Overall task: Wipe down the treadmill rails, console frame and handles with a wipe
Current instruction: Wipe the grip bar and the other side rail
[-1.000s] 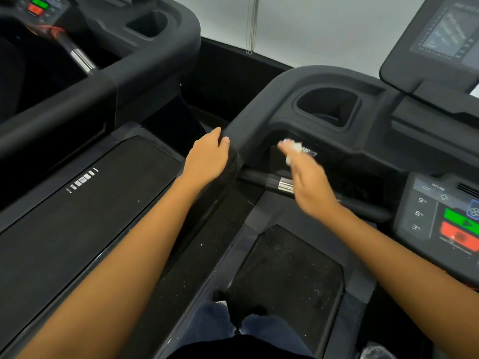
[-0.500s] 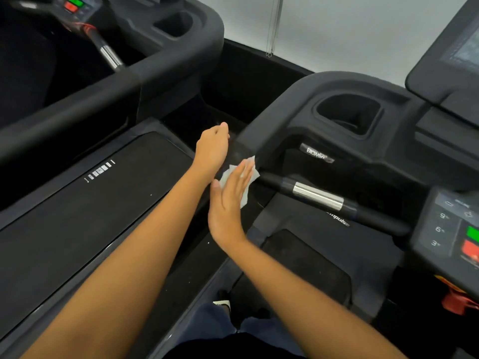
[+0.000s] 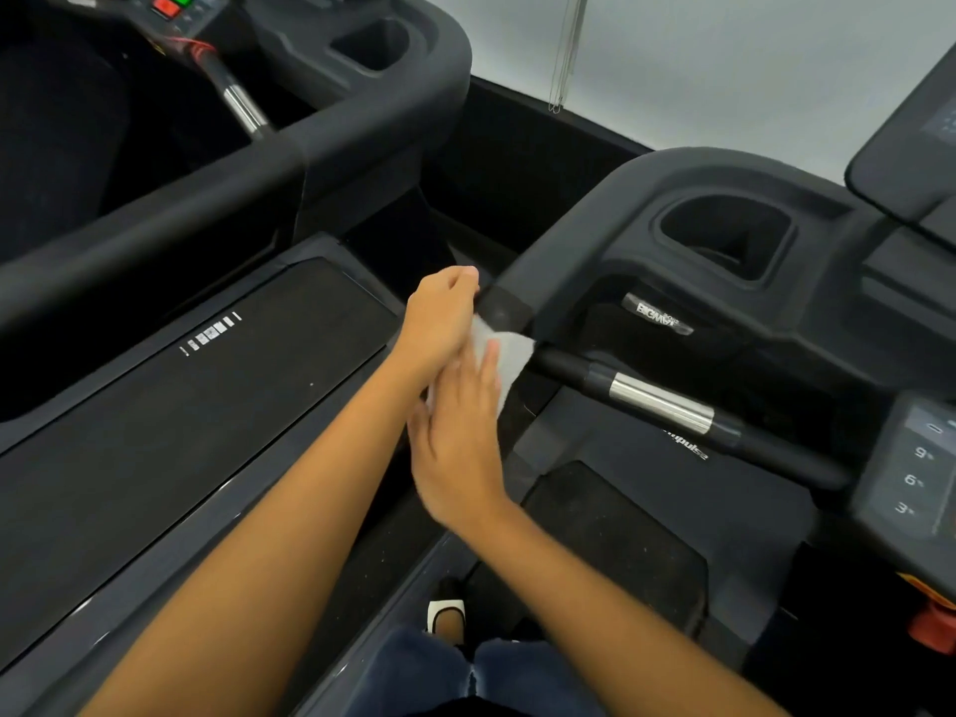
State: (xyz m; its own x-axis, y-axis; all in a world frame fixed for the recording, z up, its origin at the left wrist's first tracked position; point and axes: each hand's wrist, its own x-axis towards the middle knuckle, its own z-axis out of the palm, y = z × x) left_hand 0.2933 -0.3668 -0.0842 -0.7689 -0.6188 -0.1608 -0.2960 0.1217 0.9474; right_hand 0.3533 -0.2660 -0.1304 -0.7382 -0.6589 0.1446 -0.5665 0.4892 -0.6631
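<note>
White wipe [image 3: 509, 354], tip seemingly toward handle [image 3: 657, 403]

Bare forearms [image 3: 289, 535], blue jeans [image 3: 429, 675], white shoe [image 3: 446, 613]

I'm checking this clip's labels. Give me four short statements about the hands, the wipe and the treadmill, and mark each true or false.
1. The right hand presses a white wipe with straight fingers. True.
2. The handle carries a silver band. True.
3. The wipe is draped over the silver band. False: it is under the right hand's fingers, next to the side rail and clear of the band.
4. The left hand grips the handle. False: it is at the side rail, beside the wipe and away from the handle.
</note>
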